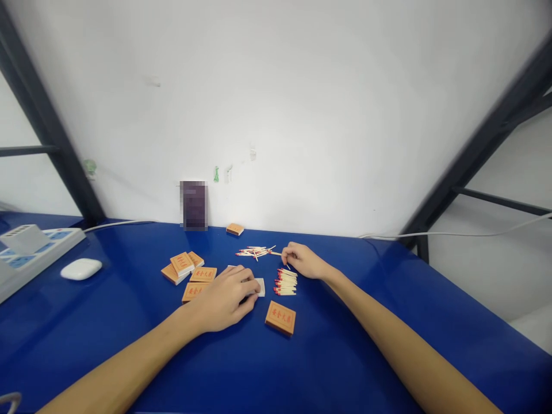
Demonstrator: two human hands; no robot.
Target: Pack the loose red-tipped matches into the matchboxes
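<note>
My left hand [228, 290] rests on the blue table with its fingers curled over a white matchbox tray [260, 287]. Most of the tray is hidden under the hand. My right hand [302, 260] is closed in a pinch, with a match [276, 253] reaching from the fingertips towards a loose heap of matches [256, 252]. Just below that hand lies a neat row of matches [286, 282], red heads to the left. An orange matchbox [280, 317] lies nearer to me, below the row.
Several orange matchboxes [203, 275] lie left of my left hand, some stacked. Another matchbox [235, 229] sits near the wall. At the left are a white earbud case [81, 268] and a power strip [56, 241]. A blurred dark object [195, 206] leans against the wall.
</note>
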